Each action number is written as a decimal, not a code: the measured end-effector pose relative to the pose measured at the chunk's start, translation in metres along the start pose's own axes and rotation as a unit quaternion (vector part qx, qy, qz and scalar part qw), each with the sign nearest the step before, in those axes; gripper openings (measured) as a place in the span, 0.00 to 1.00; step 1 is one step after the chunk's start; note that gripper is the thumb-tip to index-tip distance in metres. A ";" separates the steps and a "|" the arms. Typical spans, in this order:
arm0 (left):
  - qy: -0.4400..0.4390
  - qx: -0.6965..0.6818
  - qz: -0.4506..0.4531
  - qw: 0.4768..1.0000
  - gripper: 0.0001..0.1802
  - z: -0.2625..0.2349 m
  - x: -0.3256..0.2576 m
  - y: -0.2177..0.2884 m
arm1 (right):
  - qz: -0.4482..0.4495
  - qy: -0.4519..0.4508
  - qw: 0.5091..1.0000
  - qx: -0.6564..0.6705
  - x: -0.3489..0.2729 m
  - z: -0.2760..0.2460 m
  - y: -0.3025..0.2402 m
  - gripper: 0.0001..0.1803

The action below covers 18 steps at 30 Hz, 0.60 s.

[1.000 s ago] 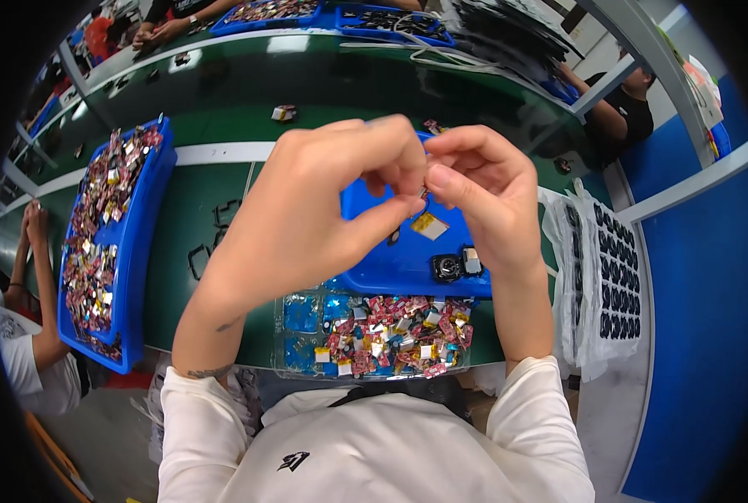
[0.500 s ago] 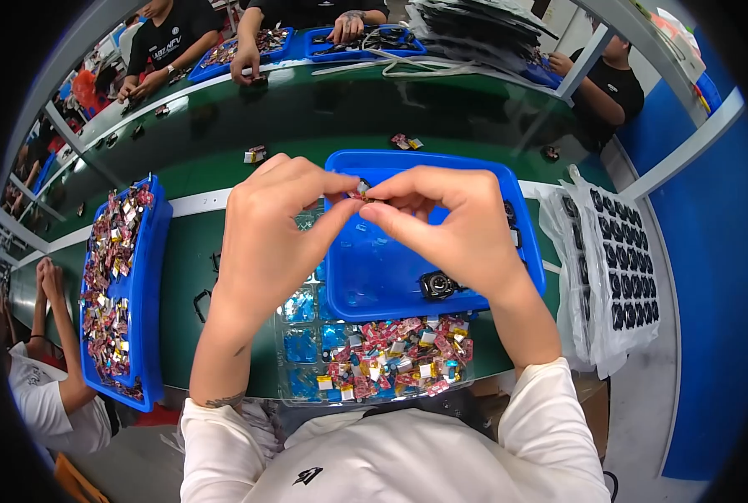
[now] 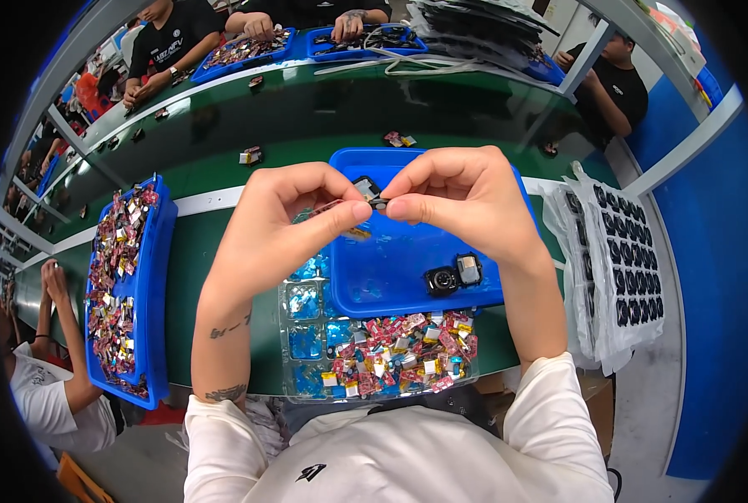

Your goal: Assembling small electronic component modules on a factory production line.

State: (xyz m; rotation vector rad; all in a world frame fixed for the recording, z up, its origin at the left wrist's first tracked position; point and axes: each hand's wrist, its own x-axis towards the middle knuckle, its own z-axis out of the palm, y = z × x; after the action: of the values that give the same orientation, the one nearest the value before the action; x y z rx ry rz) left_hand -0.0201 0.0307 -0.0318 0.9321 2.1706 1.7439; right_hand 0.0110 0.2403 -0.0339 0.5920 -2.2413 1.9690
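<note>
Between the fingertips of my left hand [image 3: 294,214] and my right hand [image 3: 470,197] is a small black casing [image 3: 365,185] with a pale inner face. Both hands pinch at its near edge; the fingers partly cover it. By my left thumb a bit of red circuit board and a yellow piece show, and how they join the casing I cannot tell. Below lies a blue tray [image 3: 390,281], with a black casing with a round opening [image 3: 442,281] and another casing with a pale face [image 3: 468,268] in it.
Nearest me, a clear compartment tray [image 3: 304,302] bears heaped red circuit boards [image 3: 407,356]. A second blue tray [image 3: 168,251] full of boards stands left. White trays of black casings [image 3: 629,251] lean at right. Several assemblies [image 3: 251,156] lie on the green belt [image 3: 307,109]; co-workers sit beyond.
My hands have spread slightly apart, and the casing between them shows more. Pieces on the belt have shifted a little left. Across the belt, a co-worker's hand has moved from the belt to a tray.
</note>
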 end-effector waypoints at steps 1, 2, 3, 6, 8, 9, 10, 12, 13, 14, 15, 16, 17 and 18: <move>0.002 -0.059 0.010 0.998 0.06 -0.001 -0.001 -0.001 | 0.012 -0.022 0.998 0.052 0.000 -0.001 -0.001 0.07; 0.002 -0.058 0.009 0.998 0.06 -0.001 -0.001 -0.002 | 0.012 -0.022 0.998 0.053 0.001 -0.002 -0.001 0.07; -0.001 -0.065 -0.007 0.998 0.06 0.000 0.000 -0.003 | 0.028 -0.048 0.995 0.084 0.001 -0.004 -0.001 0.07; -0.006 -0.069 -0.036 0.997 0.06 -0.001 0.003 -0.006 | 0.049 -0.084 0.987 0.126 0.002 -0.002 0.003 0.08; -0.005 -0.066 -0.048 0.997 0.06 -0.002 0.003 -0.005 | 0.054 -0.094 0.985 0.137 0.004 0.000 0.005 0.09; -0.029 -0.106 -0.030 0.994 0.06 0.000 0.004 -0.005 | 0.061 -0.118 0.982 0.134 0.004 -0.002 0.006 0.10; -0.052 -0.146 -0.011 0.988 0.06 0.000 0.005 -0.004 | 0.068 -0.142 0.979 0.130 0.005 -0.004 0.007 0.11; -0.066 -0.154 -0.009 0.986 0.06 0.000 0.005 -0.005 | 0.072 -0.133 0.980 0.127 0.006 -0.006 0.007 0.10; -0.078 -0.162 -0.006 0.984 0.06 -0.002 0.003 -0.005 | 0.076 -0.124 0.982 0.123 0.006 -0.007 0.007 0.08; -0.077 -0.161 -0.006 0.984 0.06 -0.005 0.002 -0.004 | 0.075 -0.126 0.982 0.123 0.010 -0.009 0.009 0.08; -0.065 -0.156 0.008 0.986 0.07 -0.008 0.002 -0.002 | -0.023 -0.144 0.988 -0.055 0.013 -0.014 0.015 0.06; -0.057 -0.154 0.024 0.986 0.07 -0.012 0.003 -0.002 | -0.117 -0.152 0.953 -0.236 0.016 -0.021 0.024 0.06; -0.030 -0.120 0.034 0.992 0.07 -0.015 0.003 -0.004 | -0.137 -0.170 0.910 -0.351 0.015 -0.028 0.040 0.07; -0.031 -0.120 0.035 0.992 0.07 -0.019 0.002 -0.004 | -0.138 -0.169 0.910 -0.351 0.014 -0.029 0.050 0.07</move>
State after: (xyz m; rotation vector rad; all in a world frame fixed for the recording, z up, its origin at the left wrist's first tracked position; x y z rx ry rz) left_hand -0.0327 0.0160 -0.0302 0.9953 1.8600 1.9286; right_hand -0.0246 0.2696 -0.0718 1.1088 -2.6315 0.8688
